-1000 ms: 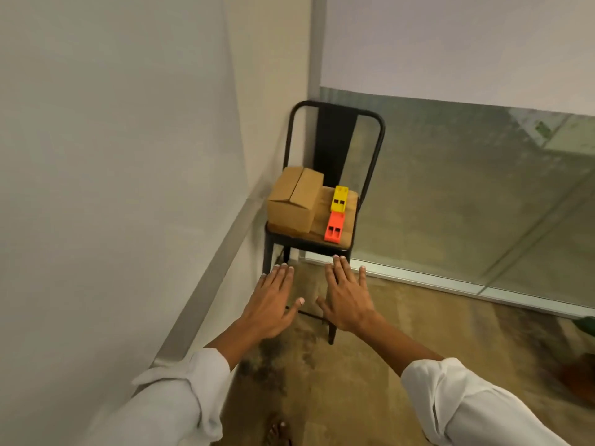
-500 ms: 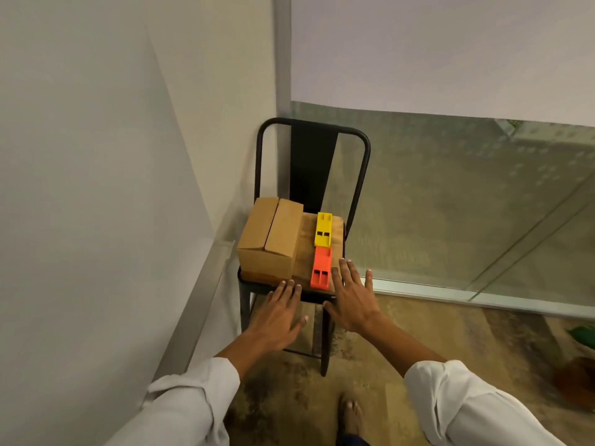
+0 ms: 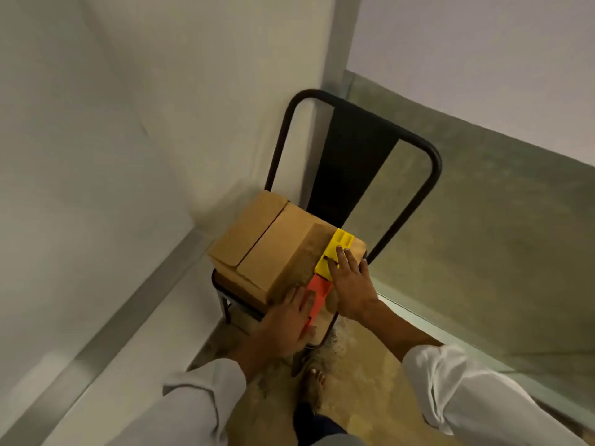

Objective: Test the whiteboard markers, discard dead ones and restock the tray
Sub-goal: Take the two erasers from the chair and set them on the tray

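Both hands reaching onto chair (image 3: pixel 431 162) seat: left hand (image 3: pixel 283 323) lying flat on orange tray (image 3: pixel 317 296), right hand (image 3: pixel 352 284) resting, fingers (image 3: pixel 342 256) straight, on yellow tray (image 3: pixel 335 252) beside cardboard box (image 3: pixel 267 243). Risk: trays sitting near seat edge, careless nudge sending them off

We are looking down into a corner where a black metal chair (image 3: pixel 351 162) is standing against a pale wall, carrying a closed cardboard box (image 3: pixel 267 243) with a yellow holder (image 3: pixel 336 249) and an orange holder (image 3: pixel 317 296) lying end to end just beside it. Our right hand (image 3: pixel 352 284) is resting flat with straight fingers (image 3: pixel 341 257) on the yellow holder, while our left hand (image 3: pixel 283 320) is lying flat against the orange one. Our white sleeves (image 3: pixel 463 394) and a bare foot (image 3: pixel 314 384) on the mottled floor are showing below.
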A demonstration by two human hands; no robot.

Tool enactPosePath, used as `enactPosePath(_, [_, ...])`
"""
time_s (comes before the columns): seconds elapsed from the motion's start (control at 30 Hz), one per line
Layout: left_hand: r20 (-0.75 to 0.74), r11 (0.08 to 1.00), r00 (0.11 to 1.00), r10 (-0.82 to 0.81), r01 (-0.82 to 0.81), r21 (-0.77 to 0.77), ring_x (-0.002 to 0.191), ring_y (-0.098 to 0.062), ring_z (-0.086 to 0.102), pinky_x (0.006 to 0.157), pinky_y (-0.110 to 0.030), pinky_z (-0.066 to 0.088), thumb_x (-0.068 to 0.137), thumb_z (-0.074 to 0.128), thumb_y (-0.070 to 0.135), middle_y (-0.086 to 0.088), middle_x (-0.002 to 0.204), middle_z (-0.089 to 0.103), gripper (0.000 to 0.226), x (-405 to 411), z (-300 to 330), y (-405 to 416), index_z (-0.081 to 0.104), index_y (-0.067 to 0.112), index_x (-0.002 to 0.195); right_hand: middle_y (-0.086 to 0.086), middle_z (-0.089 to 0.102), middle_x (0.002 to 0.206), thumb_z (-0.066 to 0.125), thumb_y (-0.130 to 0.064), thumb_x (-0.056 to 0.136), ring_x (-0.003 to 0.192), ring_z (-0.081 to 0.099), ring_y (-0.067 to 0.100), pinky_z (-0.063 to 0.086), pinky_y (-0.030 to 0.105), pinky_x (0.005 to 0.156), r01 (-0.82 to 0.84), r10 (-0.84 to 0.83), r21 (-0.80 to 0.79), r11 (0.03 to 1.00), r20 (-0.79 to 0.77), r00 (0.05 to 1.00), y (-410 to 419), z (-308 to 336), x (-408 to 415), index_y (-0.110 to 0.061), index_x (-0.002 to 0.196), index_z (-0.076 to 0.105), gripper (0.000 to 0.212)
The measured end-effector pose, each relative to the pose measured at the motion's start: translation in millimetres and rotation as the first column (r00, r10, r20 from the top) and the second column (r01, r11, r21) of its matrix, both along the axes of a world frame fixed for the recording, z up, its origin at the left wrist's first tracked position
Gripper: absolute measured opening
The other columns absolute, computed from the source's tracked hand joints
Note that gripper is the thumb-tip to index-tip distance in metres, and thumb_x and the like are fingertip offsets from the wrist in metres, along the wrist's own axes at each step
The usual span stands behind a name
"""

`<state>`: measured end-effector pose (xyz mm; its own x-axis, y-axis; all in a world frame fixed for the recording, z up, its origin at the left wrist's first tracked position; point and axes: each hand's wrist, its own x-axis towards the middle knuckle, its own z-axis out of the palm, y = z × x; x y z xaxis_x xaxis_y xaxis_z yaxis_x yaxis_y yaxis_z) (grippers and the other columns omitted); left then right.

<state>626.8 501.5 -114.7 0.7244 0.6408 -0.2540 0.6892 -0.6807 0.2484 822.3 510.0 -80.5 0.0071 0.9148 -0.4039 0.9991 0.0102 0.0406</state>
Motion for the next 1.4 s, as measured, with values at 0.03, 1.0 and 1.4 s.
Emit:
enactPosePath(0.03, [0.005,0.999,0.999,0.04,-0.04,-0.009,0.141,-0.034,0.021,0.102,-0.045,0.04,0.091,0.033,0.052,-0.016,0.155,0.021,0.075,10,0,1,0.012,0.012,0.151,0.017,-0.01,0.165,0.061,-0.026,0.087,0.152,-0.006,0.036,0.012,0.063,0.118,-0.04,0.04,-0.011,0.999,0.007,0.999,10,-3,8,-0.012,0.157,0.01,0.088])
enactPosePath(1.0, [-0.096,0.938,0.934,0.344,-0.337,0.084,0.12,-0.038,0.042,0.088,-0.05,0.049,0.086,0.05,0.034,-0.018,0.136,0.038,0.07,-46,16,-64,0.019,0.01,0.144,0.0,0.068,0.106,0.062,-0.043,0.081,0.098,0.066,0.024,0.05,0.034,0.08,-0.667,0.657,0.012,0.745,0.162,0.737,68,31,1,-0.028,0.104,0.064,0.027])
enactPosePath(1.4, [-0.049,0.741,0.76,0.648,-0.615,0.269,0.128,-0.032,0.045,0.107,-0.043,0.037,0.087,0.062,0.02,-0.016,0.144,0.042,0.075,-187,46,-239,0.021,0.004,0.149,0.001,0.064,0.105,0.07,-0.041,0.071,0.098,0.063,0.024,0.048,0.032,0.075,-0.793,0.808,0.174,0.583,-0.029,0.588,-53,74,-178,-0.025,0.107,0.061,0.04])
